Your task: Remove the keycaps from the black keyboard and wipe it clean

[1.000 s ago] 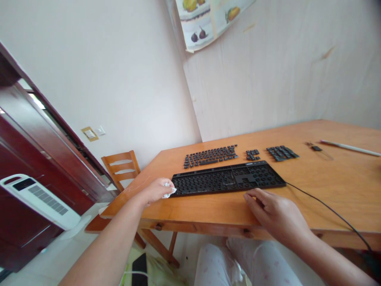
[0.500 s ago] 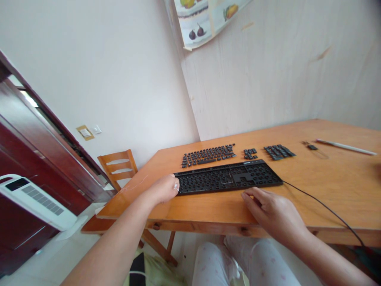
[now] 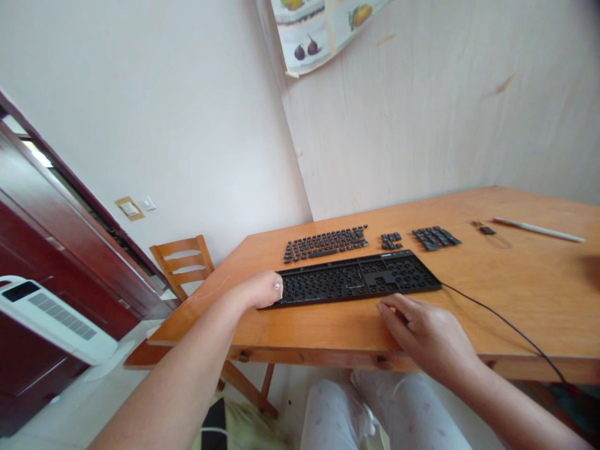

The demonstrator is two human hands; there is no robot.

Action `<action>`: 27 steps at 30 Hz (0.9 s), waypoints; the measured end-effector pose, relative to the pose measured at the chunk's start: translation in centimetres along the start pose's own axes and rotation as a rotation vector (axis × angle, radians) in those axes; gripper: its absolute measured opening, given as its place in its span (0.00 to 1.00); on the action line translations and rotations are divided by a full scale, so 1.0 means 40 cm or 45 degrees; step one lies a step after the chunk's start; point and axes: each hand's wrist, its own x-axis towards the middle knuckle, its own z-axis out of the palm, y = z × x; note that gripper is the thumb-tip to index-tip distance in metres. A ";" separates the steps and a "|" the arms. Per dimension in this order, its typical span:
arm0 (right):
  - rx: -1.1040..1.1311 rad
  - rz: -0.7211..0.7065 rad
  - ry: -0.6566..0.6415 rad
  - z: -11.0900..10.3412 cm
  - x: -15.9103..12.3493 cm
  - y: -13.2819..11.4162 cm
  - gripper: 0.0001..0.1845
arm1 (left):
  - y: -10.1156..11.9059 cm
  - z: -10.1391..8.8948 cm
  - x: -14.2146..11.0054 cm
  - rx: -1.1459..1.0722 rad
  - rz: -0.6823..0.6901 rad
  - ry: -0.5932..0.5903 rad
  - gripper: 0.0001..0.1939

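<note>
A black keyboard frame (image 3: 337, 281) with its keycaps off lies on the wooden table. My left hand (image 3: 265, 290) is on its left end, fingers closed round a crumpled white tissue (image 3: 278, 286), of which only a little shows. That hand hides the keyboard's left edge. Just in front of the keyboard's near edge, my right hand (image 3: 417, 322) rests on the table with curled fingers and the thumb against the index finger. Nothing shows in its grip. Behind the frame sit loose black keycaps: a large letter block (image 3: 325, 244), a small group (image 3: 390, 241) and a number block (image 3: 435, 238).
A cable (image 3: 506, 325) runs from the keyboard's right end over the table's front edge. Farther right on the table (image 3: 525, 287) lie a pen-like stick (image 3: 539, 229) and a small dark object with a wire loop (image 3: 487, 230). A wooden chair (image 3: 182, 259) stands at the left.
My left hand has moved from beside the keyboard's left end onto it, with the tissue, and now sits slightly lower. My right hand stays by the near edge. The view has shifted slightly.
</note>
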 end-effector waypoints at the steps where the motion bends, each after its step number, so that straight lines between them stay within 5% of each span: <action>1: 0.000 0.005 -0.005 -0.001 0.000 -0.001 0.16 | 0.009 -0.004 0.002 0.023 0.012 -0.004 0.04; 27: 0.091 0.017 0.014 -0.003 0.001 -0.006 0.14 | 0.144 0.010 0.074 0.149 0.249 0.013 0.05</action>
